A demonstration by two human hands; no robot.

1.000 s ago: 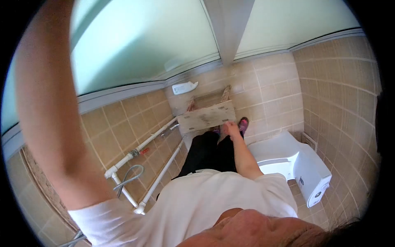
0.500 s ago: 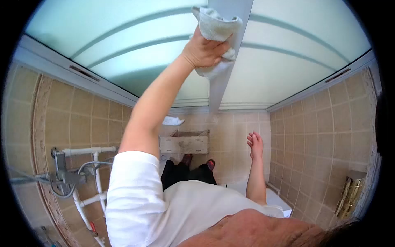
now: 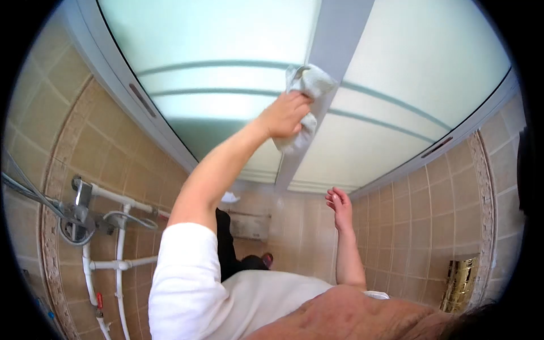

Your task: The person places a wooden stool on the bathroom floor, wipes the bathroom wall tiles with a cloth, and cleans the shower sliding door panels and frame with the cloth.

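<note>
My left hand (image 3: 286,115) is closed around a pale grey-white cloth (image 3: 310,80). Part of the cloth sticks out above the fingers and part hangs below them. It lies against the upright grey frame (image 3: 340,34) between two frosted glass door panels, near the horizontal stripes of the left panel (image 3: 215,34). Low on the other side, my right hand (image 3: 339,203) hangs in the air with nothing in it, its fingers loosely bent and slightly apart, in front of the right panel's (image 3: 430,62) bottom edge.
White pipes (image 3: 120,238) and a metal shower mixer (image 3: 81,212) stick out from the tiled wall at left. A box (image 3: 249,225) sits on the tiled floor by my feet, a white item (image 3: 230,197) near it. A gold-coloured object (image 3: 460,285) is at the right wall.
My view has turned and tilted, so the doors and my left hand with the cloth appear lower. My left hand keeps its grip beside the stripes. The right hand stays lowered and empty.
</note>
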